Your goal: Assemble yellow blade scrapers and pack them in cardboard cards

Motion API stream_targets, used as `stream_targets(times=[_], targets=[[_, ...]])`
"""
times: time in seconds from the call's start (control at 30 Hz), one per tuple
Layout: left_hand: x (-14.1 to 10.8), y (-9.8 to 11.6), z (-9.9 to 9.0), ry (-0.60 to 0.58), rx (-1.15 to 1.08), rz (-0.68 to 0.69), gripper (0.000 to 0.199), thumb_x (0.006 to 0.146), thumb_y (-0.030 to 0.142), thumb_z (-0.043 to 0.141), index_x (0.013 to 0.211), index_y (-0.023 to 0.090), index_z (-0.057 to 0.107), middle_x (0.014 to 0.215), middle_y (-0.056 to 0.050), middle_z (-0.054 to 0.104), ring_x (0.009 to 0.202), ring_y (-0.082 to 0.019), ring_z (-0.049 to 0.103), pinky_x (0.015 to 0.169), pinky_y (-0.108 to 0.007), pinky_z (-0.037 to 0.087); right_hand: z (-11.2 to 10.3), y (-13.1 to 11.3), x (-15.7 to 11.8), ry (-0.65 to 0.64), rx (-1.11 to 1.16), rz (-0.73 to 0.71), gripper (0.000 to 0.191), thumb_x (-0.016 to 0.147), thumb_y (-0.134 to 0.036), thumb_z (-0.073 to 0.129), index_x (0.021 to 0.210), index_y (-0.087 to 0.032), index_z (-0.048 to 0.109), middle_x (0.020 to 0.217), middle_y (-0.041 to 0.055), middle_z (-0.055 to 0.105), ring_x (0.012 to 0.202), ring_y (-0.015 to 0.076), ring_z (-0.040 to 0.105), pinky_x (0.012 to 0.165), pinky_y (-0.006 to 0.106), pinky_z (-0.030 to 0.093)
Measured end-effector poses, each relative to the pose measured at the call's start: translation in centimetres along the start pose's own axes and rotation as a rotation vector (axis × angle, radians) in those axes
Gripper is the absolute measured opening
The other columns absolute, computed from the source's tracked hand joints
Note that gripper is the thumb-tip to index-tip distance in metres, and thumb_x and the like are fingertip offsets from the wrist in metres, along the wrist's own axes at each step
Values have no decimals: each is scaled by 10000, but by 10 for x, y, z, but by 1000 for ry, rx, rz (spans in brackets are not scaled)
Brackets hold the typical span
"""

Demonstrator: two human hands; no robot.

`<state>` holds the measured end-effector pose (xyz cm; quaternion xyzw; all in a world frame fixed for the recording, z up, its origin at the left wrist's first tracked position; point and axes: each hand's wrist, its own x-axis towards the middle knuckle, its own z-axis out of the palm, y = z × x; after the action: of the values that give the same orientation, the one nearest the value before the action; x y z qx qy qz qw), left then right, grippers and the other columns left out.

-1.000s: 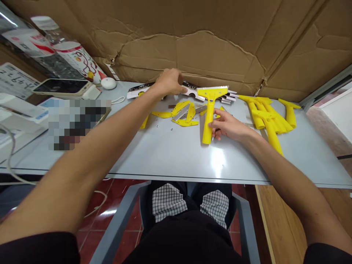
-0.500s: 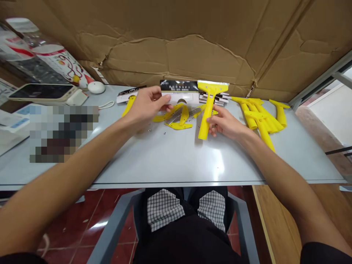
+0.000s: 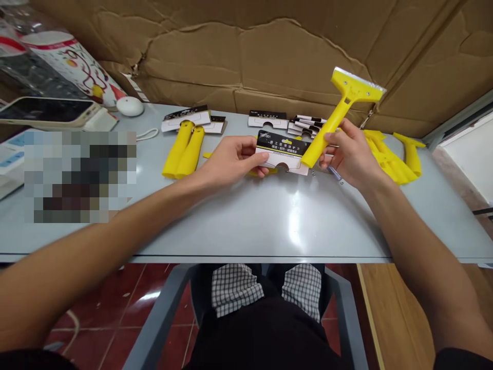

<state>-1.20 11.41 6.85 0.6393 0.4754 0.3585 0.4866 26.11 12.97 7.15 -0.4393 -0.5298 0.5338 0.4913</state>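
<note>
My left hand [image 3: 241, 160] pinches the left end of a black-and-white cardboard sleeve [image 3: 283, 153] with a curved notch in its lower edge. Gripped by its yellow handle, a scraper [image 3: 327, 131] tilts up to the right in my right hand [image 3: 348, 151], its metal-edged head uppermost. The handle's lower end overlaps the right end of the sleeve in view; I cannot tell whether they touch. A thin purplish rod [image 3: 334, 172] shows beneath my right fingers. Yellow parts on the table are mostly hidden behind the sleeve and my left hand.
Two yellow scrapers [image 3: 183, 151] with sleeves over their heads lie at left. More sleeves [image 3: 267, 119] stand along the cardboard wall [image 3: 192, 67]. Several yellow handles [image 3: 393, 159] are heaped at right. A phone [image 3: 50, 112], a white mouse [image 3: 130, 106] and bottles [image 3: 69, 61] occupy the left.
My left hand has taken a sleeve and brought it forward and right. My right hand has raised the scraper to the right and tilted it. The view has shifted slightly.
</note>
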Motion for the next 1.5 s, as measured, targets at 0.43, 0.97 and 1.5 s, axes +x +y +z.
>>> stream_targets(times=[0.43, 0.97, 1.5], targets=[[1, -7, -6, -151, 24, 131, 162, 866, 333, 803, 878, 176, 763, 800, -70, 792, 731, -220, 779, 765, -389, 648, -10, -8, 4, 170, 54, -81, 331, 792, -303, 800, 971, -292, 521, 833, -14, 651, 631, 147, 604, 518, 291, 465], [-12, -8, 18, 19, -218, 91, 292, 881, 435, 854, 970, 182, 737, 1095, -95, 823, 991, -241, 797, 906, -398, 677, 25, 17, -12, -99, -99, -46, 433, 747, -526, 944, 1040, -262, 766, 1159, 66, 823, 1199, 331, 734, 1090, 547, 580], [-29, -4, 33, -59, -353, -212, 541, 678, 179, 933, 1129, 221, 639, 1148, -72, 747, 965, -246, 770, 788, -391, 665, 33, 12, -25, -195, -12, 320, 710, 545, -134, 982, 1150, -279, 640, 964, -48, 743, 687, 144, 695, 591, 284, 550]])
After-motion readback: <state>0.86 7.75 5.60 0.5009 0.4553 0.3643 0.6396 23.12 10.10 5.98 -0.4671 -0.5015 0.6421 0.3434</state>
